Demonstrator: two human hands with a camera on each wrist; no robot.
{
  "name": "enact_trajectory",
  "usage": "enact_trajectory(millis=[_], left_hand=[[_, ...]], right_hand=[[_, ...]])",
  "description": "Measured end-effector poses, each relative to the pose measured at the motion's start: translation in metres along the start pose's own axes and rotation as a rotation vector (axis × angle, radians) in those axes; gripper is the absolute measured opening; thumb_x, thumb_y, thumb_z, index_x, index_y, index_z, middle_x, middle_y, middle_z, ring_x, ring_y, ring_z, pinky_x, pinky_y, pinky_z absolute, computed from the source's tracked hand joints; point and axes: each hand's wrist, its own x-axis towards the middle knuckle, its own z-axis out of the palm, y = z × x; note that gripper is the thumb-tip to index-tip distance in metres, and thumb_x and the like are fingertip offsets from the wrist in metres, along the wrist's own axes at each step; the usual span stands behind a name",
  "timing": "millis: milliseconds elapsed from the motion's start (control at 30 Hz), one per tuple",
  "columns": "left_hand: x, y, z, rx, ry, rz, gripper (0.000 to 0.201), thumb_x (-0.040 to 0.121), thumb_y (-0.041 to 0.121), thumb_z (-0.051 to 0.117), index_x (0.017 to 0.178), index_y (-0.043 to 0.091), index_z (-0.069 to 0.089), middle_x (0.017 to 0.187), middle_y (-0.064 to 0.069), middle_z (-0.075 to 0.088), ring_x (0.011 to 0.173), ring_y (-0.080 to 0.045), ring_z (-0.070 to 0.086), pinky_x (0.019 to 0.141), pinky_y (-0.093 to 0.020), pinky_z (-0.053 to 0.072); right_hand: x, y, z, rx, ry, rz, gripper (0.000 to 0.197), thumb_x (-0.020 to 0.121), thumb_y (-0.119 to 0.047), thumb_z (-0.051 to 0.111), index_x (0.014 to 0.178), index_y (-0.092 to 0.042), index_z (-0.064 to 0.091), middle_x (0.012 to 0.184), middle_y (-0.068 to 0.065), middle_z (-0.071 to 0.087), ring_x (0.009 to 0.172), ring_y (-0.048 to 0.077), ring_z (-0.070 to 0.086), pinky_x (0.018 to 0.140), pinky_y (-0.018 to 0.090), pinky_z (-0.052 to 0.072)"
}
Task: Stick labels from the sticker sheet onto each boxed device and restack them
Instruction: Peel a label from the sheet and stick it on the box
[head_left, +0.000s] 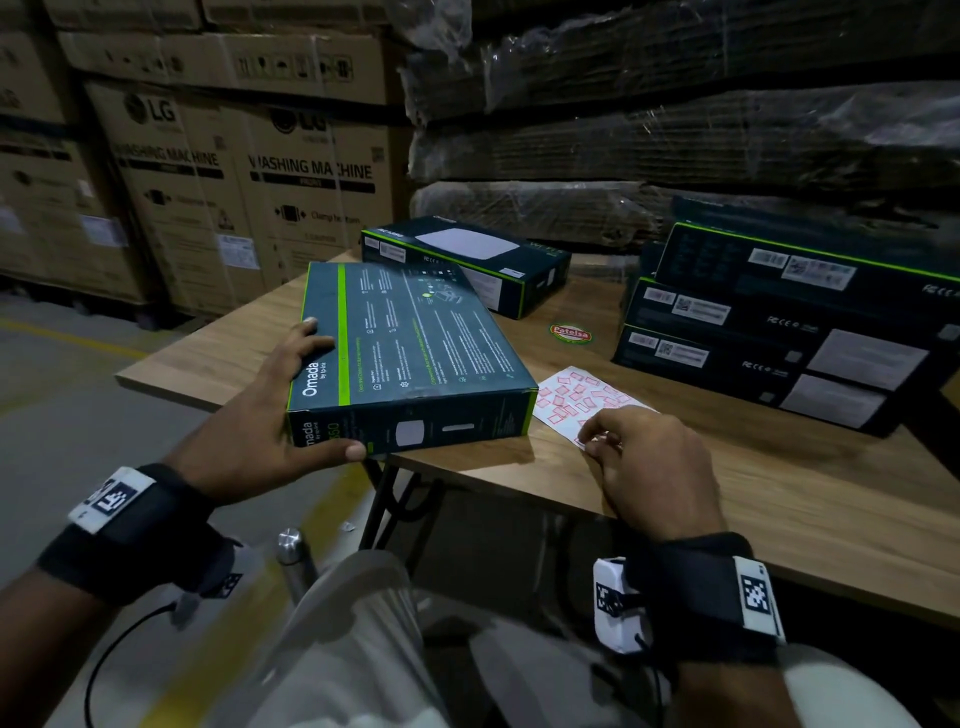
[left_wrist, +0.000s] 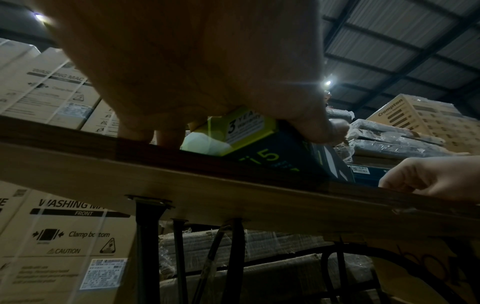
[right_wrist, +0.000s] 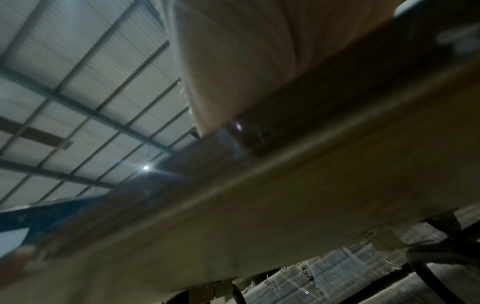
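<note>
At the near left corner of the wooden table (head_left: 779, 499), a flat dark green-striped cardboard box (head_left: 410, 343) is gripped by the left hand (head_left: 270, 415), long axis running toward the far edge. Only the left wrist view reveals a yellow warranty panel (left_wrist: 246, 125) underneath. Beside it, the white sheet of red stickers (head_left: 576, 400) is pinched by the right hand (head_left: 649, 467).

The boxed device (head_left: 410, 348) is dark teal with lime-green stripes. The sticker sheet (head_left: 582, 400) is white with red-outlined labels, on a wood-grain brown table (head_left: 779, 467).
</note>
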Motion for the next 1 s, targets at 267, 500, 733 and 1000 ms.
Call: enact_trajectory(millis=[267,500,733,1000], left_hand=[[0.001,-0.001,0.000,0.002,0.009,0.018,0.117,0.060,0.092,0.078,0.155,0.050,0.024,0.177,0.021,0.010,0.161,0.008,0.014,0.126,-0.031,0.026],[0.000,-0.002,0.002,0.003,0.017,0.019,0.121,0.060,0.094,0.075,0.158,0.044,0.024,0.177,0.021,0.011,0.161,0.008,0.014,0.127,-0.033,0.027],[0.000,-0.001,0.001,0.003,0.015,0.019,0.119,0.060,0.093,0.076,0.157,0.046,0.024,0.177,0.023,0.010,0.161,0.007,0.015,0.126,-0.032,0.027],[0.000,0.001,0.001,0.002,0.008,0.006,0.119,0.060,0.093,0.076,0.156,0.049,0.024,0.177,0.024,0.009,0.160,0.010,0.014,0.126,-0.033,0.028]], right_hand=[[0.000,-0.012,-0.005,-0.186,-0.001,-0.040,0.014,0.100,-0.037,0.065,0.109,-0.033,0.076,0.112,-0.006,0.072,0.102,0.025,0.066,0.071,0.032,0.039],[0.001,-0.014,0.001,-0.248,-0.001,-0.063,0.014,0.102,-0.034,0.058,0.107,-0.029,0.070,0.112,-0.004,0.069,0.106,0.027,0.064,0.070,0.036,0.037],[0.001,-0.015,0.005,-0.277,-0.012,-0.072,0.011,0.102,-0.029,0.058,0.109,-0.027,0.066,0.116,-0.001,0.065,0.108,0.028,0.062,0.068,0.035,0.034],[0.003,-0.006,0.008,-0.112,0.020,-0.039,0.008,0.101,-0.024,0.059,0.103,-0.029,0.066,0.110,-0.006,0.068,0.107,0.026,0.062,0.072,0.038,0.042]])
